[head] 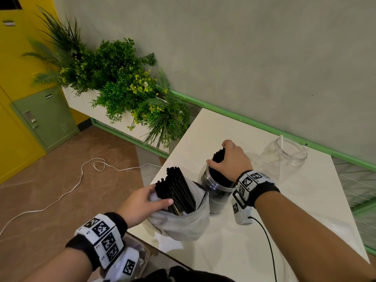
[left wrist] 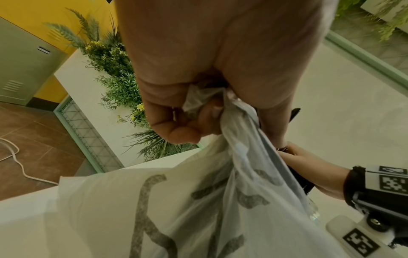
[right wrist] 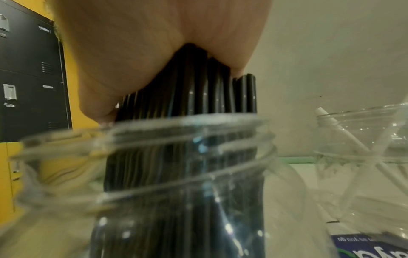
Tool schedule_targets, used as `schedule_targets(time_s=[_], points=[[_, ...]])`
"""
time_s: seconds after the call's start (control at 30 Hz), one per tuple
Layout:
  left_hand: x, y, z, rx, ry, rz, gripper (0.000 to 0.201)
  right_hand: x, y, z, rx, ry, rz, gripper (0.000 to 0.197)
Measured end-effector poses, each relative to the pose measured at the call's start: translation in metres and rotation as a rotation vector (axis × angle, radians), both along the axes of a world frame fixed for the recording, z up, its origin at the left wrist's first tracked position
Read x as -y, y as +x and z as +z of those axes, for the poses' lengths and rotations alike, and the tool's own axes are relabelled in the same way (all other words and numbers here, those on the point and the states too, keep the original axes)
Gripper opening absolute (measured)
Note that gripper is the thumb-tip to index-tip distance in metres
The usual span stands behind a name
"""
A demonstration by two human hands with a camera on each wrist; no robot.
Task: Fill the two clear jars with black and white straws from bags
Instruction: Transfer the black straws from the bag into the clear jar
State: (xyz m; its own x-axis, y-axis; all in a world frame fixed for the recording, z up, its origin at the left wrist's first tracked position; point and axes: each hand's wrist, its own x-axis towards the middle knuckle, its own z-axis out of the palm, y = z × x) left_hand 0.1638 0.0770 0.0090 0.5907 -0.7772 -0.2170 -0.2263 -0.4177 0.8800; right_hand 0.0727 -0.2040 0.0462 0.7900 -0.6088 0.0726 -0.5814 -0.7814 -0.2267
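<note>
Straws, black ones [head: 218, 159], are being lowered as a bundle into the nearer clear jar [head: 218, 188] by the right hand [head: 232, 159], whose fingers are curling around the bundle near its upper end, probably so the lower ends drop together through the jar's mouth. The left hand [head: 142, 202] is gripping the gathered rim of a pale plastic bag [head: 183, 224] standing on the white surface [head: 284, 220] just beside that jar, seemingly keeping it upright and open so the remaining black straws [head: 179, 190] are staying within reach. A second clear jar [head: 284, 157] is sitting further back, apart from the first, holding only a white straw or two [head: 281, 155], so the white half looks barely begun. Any bag of white straws is out of view.
</note>
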Motion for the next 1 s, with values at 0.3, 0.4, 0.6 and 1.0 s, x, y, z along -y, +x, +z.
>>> schedule_targets(time_s=[0.3, 0.4, 0.6, 1.0], points=[[-0.001, 0.001, -0.002, -0.006, 0.008, 0.012, 0.026, -0.001, -0.005, -0.008, 0.306, -0.148, 0.107, 0.044], [0.000, 0.000, -0.003, -0.013, 0.009, 0.016, 0.028, 0.005, -0.005, -0.008, 0.101, -0.087, 0.105, 0.053], [0.000, 0.000, -0.004, -0.011, 0.013, 0.011, 0.035, 0.006, -0.002, -0.005, -0.024, -0.071, 0.069, 0.043], [-0.001, 0.000, -0.006, -0.006, 0.001, 0.009, 0.033, 0.000, -0.005, -0.010, 0.339, -0.159, 0.128, 0.032]])
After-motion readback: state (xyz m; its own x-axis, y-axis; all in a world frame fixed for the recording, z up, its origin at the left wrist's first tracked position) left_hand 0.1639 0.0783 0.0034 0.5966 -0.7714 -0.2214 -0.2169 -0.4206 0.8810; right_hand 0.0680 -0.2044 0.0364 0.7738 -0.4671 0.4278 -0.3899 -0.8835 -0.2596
